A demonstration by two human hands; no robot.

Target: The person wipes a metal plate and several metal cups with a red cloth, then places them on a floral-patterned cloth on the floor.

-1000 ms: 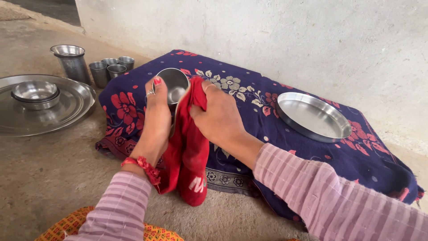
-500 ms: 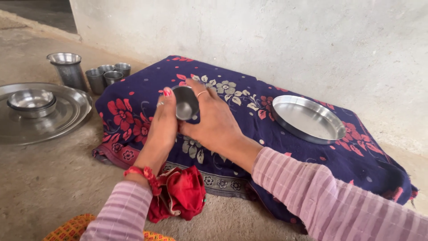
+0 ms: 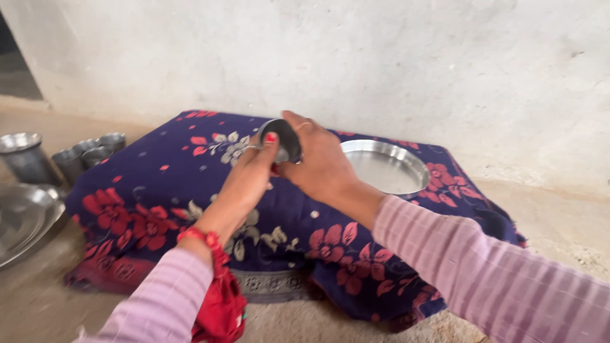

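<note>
Both hands, left hand (image 3: 251, 168) and right hand (image 3: 321, 165), clasp the small steel cup (image 3: 284, 138), now carried rightward, beside the round steel plate (image 3: 386, 166). Cup hovers, apparently tilted, above the floral blanket (image 3: 159, 190); red cloth (image 3: 219, 311) has dropped near the left wrist.

Floral cloth (image 3: 159, 190), navy with red flowers, spread on floor. Steel plate (image 3: 387, 166) on its far right part. Tumblers (image 3: 89, 155), jug (image 3: 25, 159) and large tray (image 3: 25, 219) at left (tray partly cut off). Whitewashed wall (image 3: 381, 57) behind.
</note>
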